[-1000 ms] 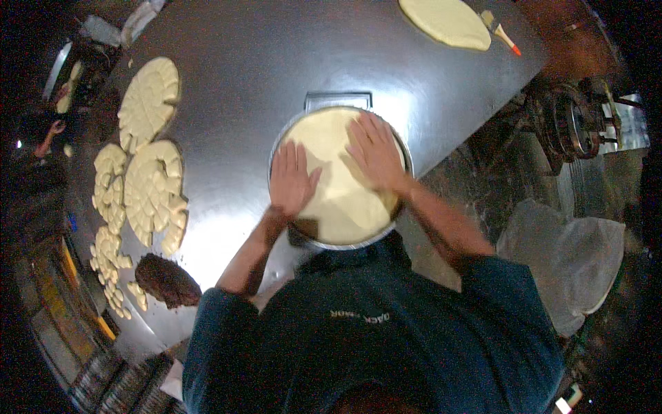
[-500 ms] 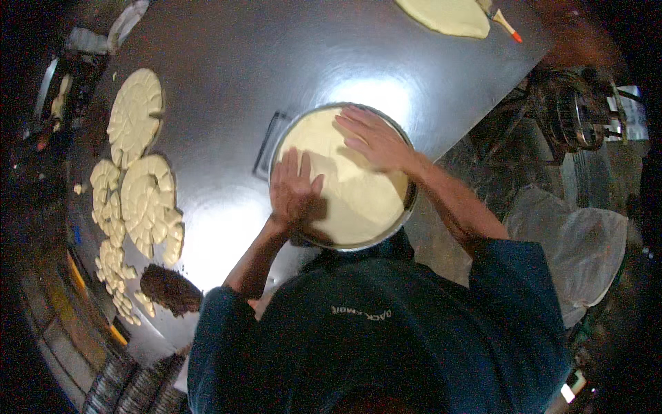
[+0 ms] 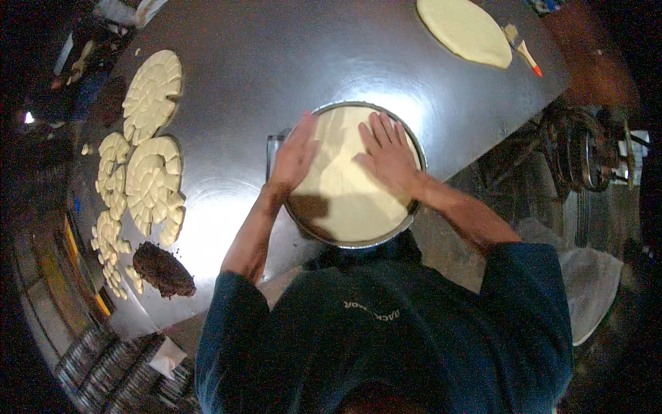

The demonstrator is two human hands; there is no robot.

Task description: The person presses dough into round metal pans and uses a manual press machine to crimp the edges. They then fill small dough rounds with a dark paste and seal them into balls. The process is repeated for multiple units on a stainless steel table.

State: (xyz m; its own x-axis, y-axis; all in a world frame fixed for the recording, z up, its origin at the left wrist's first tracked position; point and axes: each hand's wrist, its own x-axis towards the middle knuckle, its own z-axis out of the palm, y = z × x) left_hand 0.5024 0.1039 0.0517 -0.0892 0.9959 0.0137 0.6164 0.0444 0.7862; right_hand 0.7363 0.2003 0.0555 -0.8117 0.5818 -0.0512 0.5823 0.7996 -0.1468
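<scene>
A round metal pan point(image 3: 324, 242) lies at the near edge of the table, lined with a flat sheet of pale dough point(image 3: 352, 200). My left hand point(image 3: 295, 155) rests along the pan's left rim, its fingers stretched out and pointing away from me. On the right part of the dough lies my right hand point(image 3: 389, 155), palm down with fingers spread, its wrist crossing the rim. Neither hand grips anything. A dark flat shape beside the pan's left rim is partly hidden by my left hand.
Cut pale dough pieces point(image 3: 152, 183) lie in clusters at the left of the metal table point(image 3: 276, 62), near a dark crumbly mound point(image 3: 163, 269). A round dough sheet point(image 3: 465, 31) and a brush point(image 3: 525, 54) lie far right. Stacked dark pans point(image 3: 96, 366) stand at lower left.
My left hand has slid from the dough out to the left rim. My right hand has moved a little right and down the dough. The view has shifted, showing more of the far table.
</scene>
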